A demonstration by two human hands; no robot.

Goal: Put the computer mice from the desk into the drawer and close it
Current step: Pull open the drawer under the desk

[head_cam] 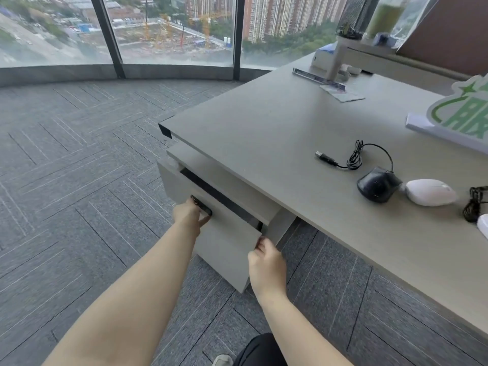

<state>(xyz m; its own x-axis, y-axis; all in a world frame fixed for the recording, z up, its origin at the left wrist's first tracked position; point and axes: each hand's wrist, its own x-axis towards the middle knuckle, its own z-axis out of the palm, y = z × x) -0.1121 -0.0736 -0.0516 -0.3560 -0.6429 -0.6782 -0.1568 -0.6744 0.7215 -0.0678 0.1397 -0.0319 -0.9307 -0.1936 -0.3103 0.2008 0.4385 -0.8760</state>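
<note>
A grey drawer [227, 249] under the desk's left end stands a little way out, with a dark gap along its top. My left hand [188, 216] is curled around the dark handle [202, 206] on the drawer front. My right hand [266, 262] grips the front panel's right edge. On the desk [264, 133] lie a black wired mouse [377, 184] with its coiled cable and USB plug [326, 157], and a white mouse [430, 192] just to its right. Another cable [475, 204] and a white object [483, 225] show at the right edge.
A green and white sign [459, 117] stands at the desk's right. A ruler [317, 78], cards, a mesh pen cup [356, 18] and a green bottle [384, 18] sit at the far end. Grey carpet [79, 180] and tall windows lie to the left.
</note>
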